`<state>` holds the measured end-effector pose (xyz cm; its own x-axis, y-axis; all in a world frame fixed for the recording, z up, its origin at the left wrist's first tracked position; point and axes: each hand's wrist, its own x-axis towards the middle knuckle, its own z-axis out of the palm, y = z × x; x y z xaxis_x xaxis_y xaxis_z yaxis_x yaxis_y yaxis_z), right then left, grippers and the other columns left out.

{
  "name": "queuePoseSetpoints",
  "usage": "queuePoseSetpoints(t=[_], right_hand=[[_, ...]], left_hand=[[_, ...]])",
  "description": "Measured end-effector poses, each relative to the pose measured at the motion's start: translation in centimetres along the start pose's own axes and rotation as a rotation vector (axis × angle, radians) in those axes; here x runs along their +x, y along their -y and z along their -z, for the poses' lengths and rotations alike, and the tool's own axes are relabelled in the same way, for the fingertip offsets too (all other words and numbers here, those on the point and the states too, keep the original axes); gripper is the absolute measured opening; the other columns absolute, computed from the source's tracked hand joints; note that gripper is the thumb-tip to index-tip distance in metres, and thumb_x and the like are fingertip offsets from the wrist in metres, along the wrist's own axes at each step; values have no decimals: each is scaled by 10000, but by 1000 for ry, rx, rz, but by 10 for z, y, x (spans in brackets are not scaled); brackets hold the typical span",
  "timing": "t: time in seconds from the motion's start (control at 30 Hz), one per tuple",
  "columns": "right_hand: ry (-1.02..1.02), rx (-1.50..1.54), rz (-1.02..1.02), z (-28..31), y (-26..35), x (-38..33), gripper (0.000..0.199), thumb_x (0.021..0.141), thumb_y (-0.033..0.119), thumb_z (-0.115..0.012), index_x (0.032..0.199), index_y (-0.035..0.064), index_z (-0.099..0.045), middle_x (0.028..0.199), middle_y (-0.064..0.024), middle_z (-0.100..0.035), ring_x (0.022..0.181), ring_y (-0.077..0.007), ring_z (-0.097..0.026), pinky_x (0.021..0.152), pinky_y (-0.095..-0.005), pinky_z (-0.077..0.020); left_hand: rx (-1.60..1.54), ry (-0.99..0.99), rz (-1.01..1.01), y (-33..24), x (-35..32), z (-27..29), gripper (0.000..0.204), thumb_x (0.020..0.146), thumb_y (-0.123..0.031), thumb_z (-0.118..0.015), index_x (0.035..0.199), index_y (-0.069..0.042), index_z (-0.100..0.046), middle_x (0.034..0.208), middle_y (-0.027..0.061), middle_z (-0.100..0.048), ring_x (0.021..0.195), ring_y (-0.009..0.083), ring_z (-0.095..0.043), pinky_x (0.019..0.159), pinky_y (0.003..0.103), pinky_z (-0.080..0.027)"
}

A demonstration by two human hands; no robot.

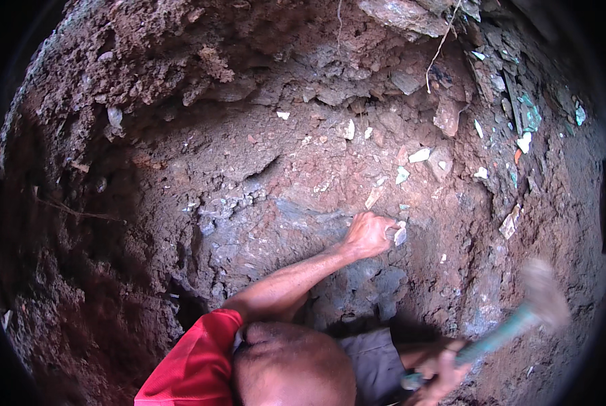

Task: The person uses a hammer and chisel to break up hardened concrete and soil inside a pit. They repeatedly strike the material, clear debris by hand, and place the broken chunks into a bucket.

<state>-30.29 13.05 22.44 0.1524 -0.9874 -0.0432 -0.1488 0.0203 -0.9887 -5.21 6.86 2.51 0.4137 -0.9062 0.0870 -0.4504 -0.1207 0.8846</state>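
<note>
My left hand (369, 234) reaches out to the earth face in the middle, its fingers curled and closed. Between thumb and forefinger sits a small pale stone chip (400, 234), close against the reddish soil. At lower right, my right hand (444, 379) is wrapped round the green handle of a hammer (502, 333). The hammer's head is up and to the right, away from the left hand, and smeared by motion. Just beyond the left knuckles lies a tan, elongated stone (374, 197).
A rough earth and rock wall (181, 149) curves round on all sides. Pale and greenish stone chips (419, 155) are scattered in it. A thin root (441, 51) hangs at the top. Rock layers (519, 101) jut out at right, and a dark hollow (189, 304) lies left of my arm.
</note>
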Motion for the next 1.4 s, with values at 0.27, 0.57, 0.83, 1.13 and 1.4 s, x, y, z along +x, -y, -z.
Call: queuePoseSetpoints(t=[0.27, 0.57, 0.83, 1.13, 1.4], right_hand=[[-9, 469, 631, 4, 68, 38, 176, 990, 179, -401, 869, 80, -480, 564, 25, -403, 513, -74, -407, 488, -214, -367], [67, -161, -643, -44, -19, -11, 184, 825, 58, -689, 830, 58, -506, 513, 19, -432, 367, -84, -404, 340, -243, -351], [0, 212, 740, 32, 124, 50, 217, 959, 182, -481, 754, 132, -431, 548, 33, -340, 444, -76, -318, 410, -247, -292], [114, -18, -796, -54, -38, 0, 159, 823, 34, -693, 795, 54, -538, 529, 7, -457, 403, -84, -441, 360, -228, -332], [-92, 251, 439, 46, 84, 42, 386, 1014, 168, -427, 636, 160, -349, 523, 67, -260, 415, -54, -216, 363, -242, -207]], left_hand=[[21, 41, -21, -11, 3, -1, 206, 650, -161, -695, 852, -132, -725, 738, 146, -681, 689, 343, -671, 658, 433, -535], [81, -31, -30, 13, 4, -7, 95, 626, -153, -671, 700, -96, -660, 661, 149, -632, 643, 353, -645, 614, 445, -513], [27, -33, -84, 5, 2, -6, 174, 598, -136, -665, 763, -88, -691, 719, 157, -656, 681, 357, -653, 623, 442, -512], [95, -53, -44, 8, 18, 2, 149, 625, -139, -666, 762, -85, -685, 701, 180, -644, 677, 377, -650, 637, 452, -518], [26, -49, -89, 9, 4, -9, 193, 602, -118, -658, 789, -108, -705, 721, 144, -663, 693, 345, -659, 633, 436, -514]])
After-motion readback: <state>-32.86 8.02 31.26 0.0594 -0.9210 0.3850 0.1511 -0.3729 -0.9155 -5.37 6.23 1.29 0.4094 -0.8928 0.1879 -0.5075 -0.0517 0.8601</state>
